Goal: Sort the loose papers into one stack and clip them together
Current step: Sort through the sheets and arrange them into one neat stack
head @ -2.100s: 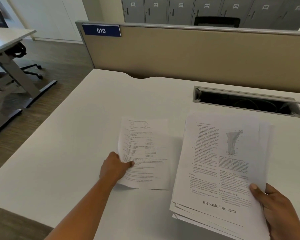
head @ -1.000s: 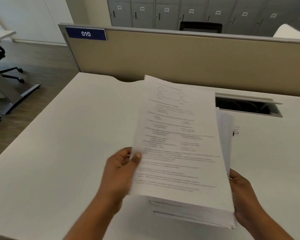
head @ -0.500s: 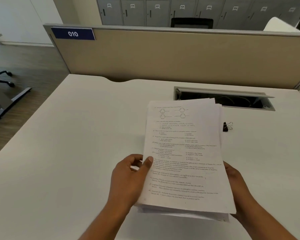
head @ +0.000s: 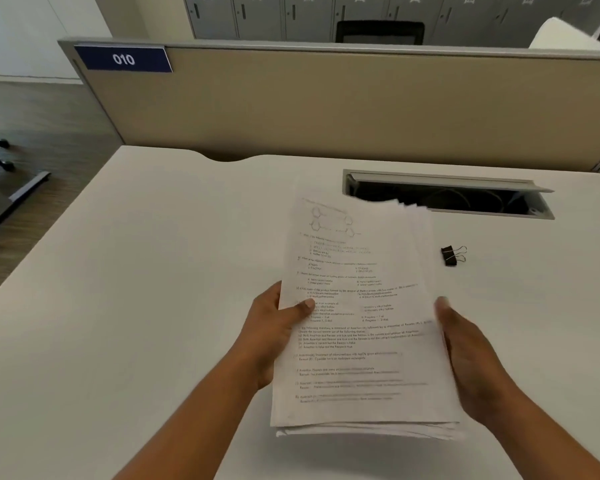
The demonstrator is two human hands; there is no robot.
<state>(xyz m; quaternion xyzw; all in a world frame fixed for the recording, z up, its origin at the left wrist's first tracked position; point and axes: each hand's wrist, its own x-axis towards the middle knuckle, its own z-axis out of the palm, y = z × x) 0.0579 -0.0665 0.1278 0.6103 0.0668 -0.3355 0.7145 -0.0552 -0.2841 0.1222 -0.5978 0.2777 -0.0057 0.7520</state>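
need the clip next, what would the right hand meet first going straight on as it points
Likely the right edge of the paper stack; the right hand points left of the binder clip.

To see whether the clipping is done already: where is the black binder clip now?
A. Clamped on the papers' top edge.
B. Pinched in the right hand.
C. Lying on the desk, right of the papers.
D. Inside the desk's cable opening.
C: the binder clip lies on the desk, apart from the paper stack that the left hand grips.
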